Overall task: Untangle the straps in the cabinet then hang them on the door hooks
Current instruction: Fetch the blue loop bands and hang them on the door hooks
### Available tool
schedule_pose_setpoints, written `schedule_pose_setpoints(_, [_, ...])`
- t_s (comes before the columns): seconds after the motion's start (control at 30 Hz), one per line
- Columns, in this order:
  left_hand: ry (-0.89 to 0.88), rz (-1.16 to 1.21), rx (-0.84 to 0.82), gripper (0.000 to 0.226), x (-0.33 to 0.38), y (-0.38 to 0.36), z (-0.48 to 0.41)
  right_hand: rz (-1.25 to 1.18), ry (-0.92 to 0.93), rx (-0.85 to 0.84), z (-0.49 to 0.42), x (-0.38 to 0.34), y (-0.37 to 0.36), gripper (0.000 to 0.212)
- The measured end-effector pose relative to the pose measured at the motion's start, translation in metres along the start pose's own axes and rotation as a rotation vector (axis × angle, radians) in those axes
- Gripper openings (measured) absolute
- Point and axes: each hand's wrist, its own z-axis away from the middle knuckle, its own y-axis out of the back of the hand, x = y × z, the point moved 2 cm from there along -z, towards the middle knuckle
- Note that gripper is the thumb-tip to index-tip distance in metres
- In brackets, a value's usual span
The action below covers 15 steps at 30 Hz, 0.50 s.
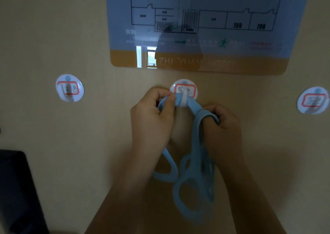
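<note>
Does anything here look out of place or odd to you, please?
Nothing looks damaged. The blue strap hangs bunched in several loops below the middle hook, held by the left hand and the right hand.

Strap [194,164]: light blue, plain, w/ oval cut-outs below the grip. Middle hook [184,92] just above the grip: white disc, red-outlined label, dark handwriting, small blue dot on top. Left hook [69,88] & right hook [312,100], well off to either side: same white/red/blue. Door [71,144]: plain beige. Floor-plan sign [201,25] above: pale blue w/ black lines, orange-yellow bottom band, green arrow & running figure.
</note>
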Motion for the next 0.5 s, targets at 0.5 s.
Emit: schedule_pose_setpoints(0.5, [-0.169, -0.316, 0.053, 0.03, 0.014, 0.0, 0.042, 0.113, 0.061, 0.022, 0.021, 0.0, 0.02, 0.023])
